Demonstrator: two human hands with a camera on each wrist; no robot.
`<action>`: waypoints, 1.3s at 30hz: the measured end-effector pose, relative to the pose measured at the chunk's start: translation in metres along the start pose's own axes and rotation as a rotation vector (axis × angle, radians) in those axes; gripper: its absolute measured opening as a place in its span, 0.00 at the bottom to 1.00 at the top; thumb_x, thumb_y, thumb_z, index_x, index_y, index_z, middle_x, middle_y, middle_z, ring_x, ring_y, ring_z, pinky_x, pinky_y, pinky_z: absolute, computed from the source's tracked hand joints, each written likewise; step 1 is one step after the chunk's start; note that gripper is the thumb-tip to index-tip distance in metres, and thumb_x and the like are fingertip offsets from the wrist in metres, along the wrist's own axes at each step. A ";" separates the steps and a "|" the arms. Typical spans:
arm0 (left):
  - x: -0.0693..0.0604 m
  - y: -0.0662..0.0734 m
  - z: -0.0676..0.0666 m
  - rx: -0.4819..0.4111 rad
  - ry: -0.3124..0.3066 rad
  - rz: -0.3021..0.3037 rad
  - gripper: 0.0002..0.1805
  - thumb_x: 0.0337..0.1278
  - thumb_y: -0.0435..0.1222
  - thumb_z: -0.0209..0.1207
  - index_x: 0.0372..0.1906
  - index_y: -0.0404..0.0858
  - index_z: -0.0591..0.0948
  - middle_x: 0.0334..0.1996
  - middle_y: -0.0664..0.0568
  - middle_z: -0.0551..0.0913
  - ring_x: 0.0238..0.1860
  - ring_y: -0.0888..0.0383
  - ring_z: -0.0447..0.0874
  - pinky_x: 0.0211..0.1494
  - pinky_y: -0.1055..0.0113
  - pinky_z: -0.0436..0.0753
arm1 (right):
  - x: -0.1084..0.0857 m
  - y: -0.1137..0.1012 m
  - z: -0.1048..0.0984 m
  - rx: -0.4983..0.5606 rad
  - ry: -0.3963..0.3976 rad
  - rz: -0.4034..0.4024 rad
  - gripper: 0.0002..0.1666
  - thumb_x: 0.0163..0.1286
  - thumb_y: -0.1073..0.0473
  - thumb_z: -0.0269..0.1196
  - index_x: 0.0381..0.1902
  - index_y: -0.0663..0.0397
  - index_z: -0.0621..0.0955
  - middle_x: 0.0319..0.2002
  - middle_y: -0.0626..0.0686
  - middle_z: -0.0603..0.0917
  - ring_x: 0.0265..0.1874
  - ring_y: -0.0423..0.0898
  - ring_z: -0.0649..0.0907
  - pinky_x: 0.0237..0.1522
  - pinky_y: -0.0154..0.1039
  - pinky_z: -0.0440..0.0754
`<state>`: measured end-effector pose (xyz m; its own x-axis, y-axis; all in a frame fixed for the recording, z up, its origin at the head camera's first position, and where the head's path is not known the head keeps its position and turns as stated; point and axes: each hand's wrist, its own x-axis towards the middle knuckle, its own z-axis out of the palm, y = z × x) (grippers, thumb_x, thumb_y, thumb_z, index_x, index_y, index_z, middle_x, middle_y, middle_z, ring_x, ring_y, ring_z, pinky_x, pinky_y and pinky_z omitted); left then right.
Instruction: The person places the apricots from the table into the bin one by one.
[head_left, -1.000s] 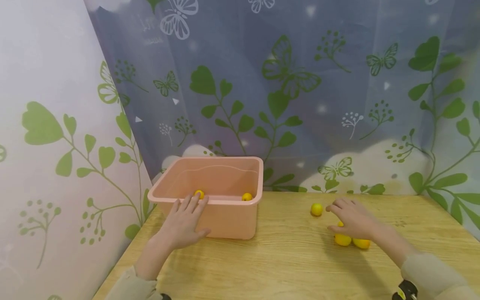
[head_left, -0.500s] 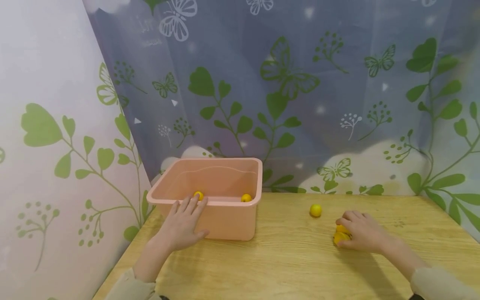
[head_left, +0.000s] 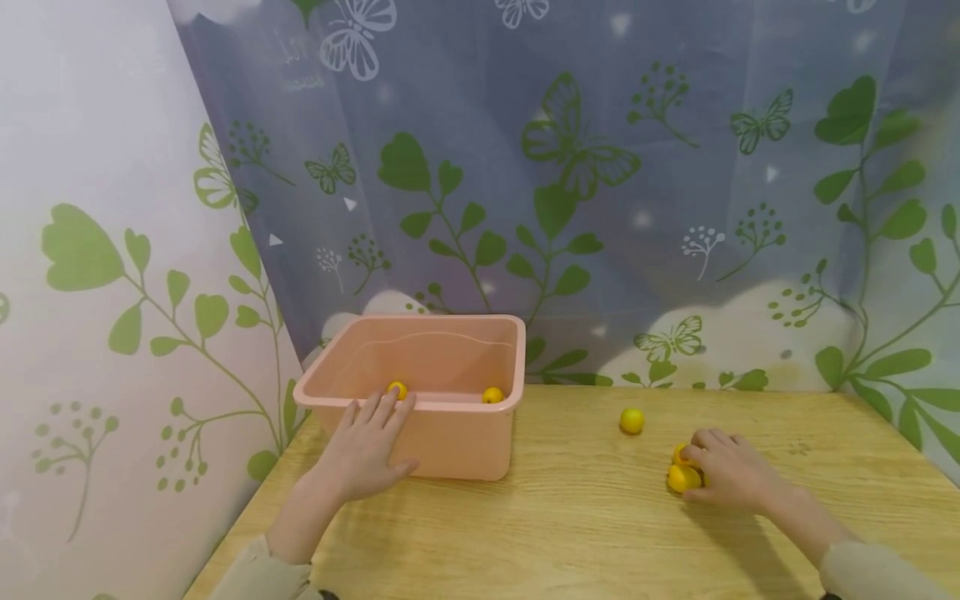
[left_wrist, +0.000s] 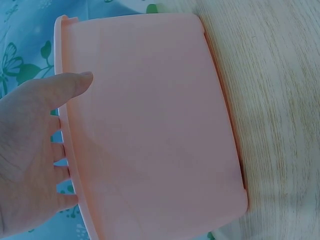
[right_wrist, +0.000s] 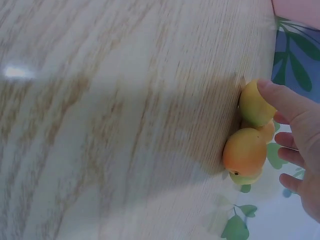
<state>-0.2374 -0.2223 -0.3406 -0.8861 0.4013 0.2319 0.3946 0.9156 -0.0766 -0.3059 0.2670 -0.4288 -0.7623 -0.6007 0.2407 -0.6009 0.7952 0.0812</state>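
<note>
On the bench [head_left: 570, 533], the right hand [head_left: 735, 473] curves over yellow fruit [head_left: 682, 479], whether pinching I cannot tell; best close gently, the spread left hand [head_left: 363, 454] steadying the tub [head_left: 468, 442].

My left grip [left_wrist: 27, 155] is at the rim [left_wrist: 70, 150] of a peach-pink tub [left_wrist: 150, 120], thumb [left_wrist: 70, 86] stretched over the outer wall just below that rim. My four fingers [left_wrist: 59, 151] stand spaced apart along the rim, their tips hidden behind it. The tub's base runs along the pale, fine-grained wooden tabletop [left_wrist: 280, 110], with a thin dark shadow [left_wrist: 231, 130] between its two corners. Beyond the tabletop's blurred edge, largely covered by the tub, I see blue cloth [left_wrist: 30, 35] printed with leaves and a butterfly.
</note>
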 end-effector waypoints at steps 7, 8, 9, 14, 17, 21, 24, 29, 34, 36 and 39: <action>0.000 0.000 0.000 0.004 -0.006 0.000 0.46 0.55 0.52 0.58 0.71 0.33 0.53 0.69 0.35 0.53 0.68 0.37 0.51 0.66 0.39 0.50 | 0.001 -0.001 0.003 -0.012 0.009 -0.018 0.21 0.45 0.44 0.73 0.33 0.47 0.80 0.33 0.47 0.70 0.37 0.50 0.72 0.34 0.52 0.72; 0.000 0.000 0.000 0.005 -0.007 0.000 0.46 0.55 0.52 0.58 0.71 0.33 0.53 0.69 0.35 0.53 0.68 0.37 0.51 0.66 0.39 0.51 | 0.001 -0.001 0.003 -0.011 0.010 -0.022 0.21 0.44 0.44 0.73 0.33 0.46 0.80 0.33 0.47 0.70 0.37 0.50 0.72 0.34 0.52 0.73; 0.000 0.000 0.001 0.004 -0.007 0.001 0.46 0.55 0.52 0.58 0.71 0.33 0.53 0.69 0.35 0.53 0.68 0.37 0.51 0.66 0.39 0.50 | 0.001 -0.001 0.003 -0.011 0.010 -0.025 0.21 0.44 0.44 0.73 0.33 0.47 0.80 0.34 0.47 0.70 0.38 0.51 0.72 0.35 0.53 0.73; 0.000 0.000 0.002 -0.001 -0.004 0.001 0.46 0.54 0.52 0.59 0.71 0.33 0.53 0.69 0.35 0.53 0.68 0.36 0.51 0.66 0.39 0.50 | 0.001 0.000 0.005 -0.012 0.017 -0.029 0.22 0.42 0.45 0.74 0.33 0.47 0.79 0.36 0.50 0.71 0.40 0.54 0.72 0.35 0.54 0.73; 0.000 -0.001 0.002 -0.003 -0.002 -0.002 0.47 0.54 0.52 0.59 0.71 0.33 0.53 0.69 0.35 0.53 0.68 0.37 0.50 0.66 0.39 0.50 | 0.001 0.001 0.006 -0.007 0.017 -0.029 0.22 0.42 0.45 0.74 0.33 0.47 0.79 0.37 0.51 0.71 0.41 0.55 0.72 0.35 0.54 0.73; 0.000 -0.002 0.003 0.011 0.003 -0.001 0.47 0.54 0.53 0.58 0.71 0.34 0.53 0.69 0.35 0.53 0.68 0.37 0.51 0.66 0.39 0.51 | 0.001 0.001 0.008 -0.007 0.027 -0.039 0.22 0.42 0.46 0.74 0.32 0.46 0.79 0.37 0.50 0.71 0.41 0.55 0.73 0.35 0.54 0.73; 0.000 -0.002 0.003 0.016 0.010 0.003 0.47 0.53 0.53 0.59 0.71 0.33 0.54 0.69 0.35 0.53 0.67 0.37 0.51 0.65 0.39 0.51 | 0.001 0.002 0.008 -0.014 0.047 -0.049 0.20 0.42 0.45 0.74 0.32 0.45 0.79 0.37 0.49 0.72 0.41 0.54 0.73 0.34 0.54 0.74; 0.000 -0.002 0.002 0.013 0.010 0.006 0.47 0.53 0.53 0.59 0.71 0.33 0.54 0.69 0.35 0.53 0.67 0.37 0.51 0.65 0.39 0.51 | 0.001 0.001 0.007 -0.032 0.071 -0.061 0.19 0.44 0.45 0.73 0.32 0.44 0.80 0.37 0.48 0.72 0.40 0.53 0.74 0.34 0.53 0.74; 0.001 -0.001 0.000 0.014 0.000 0.006 0.46 0.54 0.53 0.58 0.71 0.33 0.54 0.69 0.34 0.53 0.68 0.36 0.51 0.66 0.39 0.51 | 0.001 0.001 0.005 -0.036 0.087 -0.076 0.18 0.44 0.46 0.73 0.31 0.44 0.80 0.36 0.47 0.73 0.39 0.52 0.74 0.33 0.53 0.74; 0.001 0.000 -0.001 0.016 -0.004 0.005 0.46 0.55 0.53 0.58 0.71 0.33 0.53 0.69 0.34 0.53 0.68 0.36 0.51 0.66 0.39 0.51 | 0.002 0.001 0.003 -0.036 0.090 -0.085 0.17 0.45 0.47 0.73 0.31 0.44 0.80 0.36 0.47 0.74 0.38 0.52 0.75 0.32 0.53 0.74; 0.000 0.000 -0.002 0.019 -0.004 0.004 0.46 0.55 0.53 0.58 0.71 0.33 0.53 0.69 0.34 0.54 0.67 0.36 0.51 0.65 0.39 0.51 | 0.003 0.001 0.000 -0.033 0.088 -0.083 0.17 0.46 0.47 0.72 0.33 0.44 0.81 0.36 0.47 0.74 0.38 0.52 0.75 0.32 0.52 0.74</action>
<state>-0.2372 -0.2217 -0.3388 -0.8857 0.4047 0.2273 0.3931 0.9144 -0.0963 -0.3083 0.2661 -0.4281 -0.6854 -0.6564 0.3154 -0.6519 0.7460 0.1359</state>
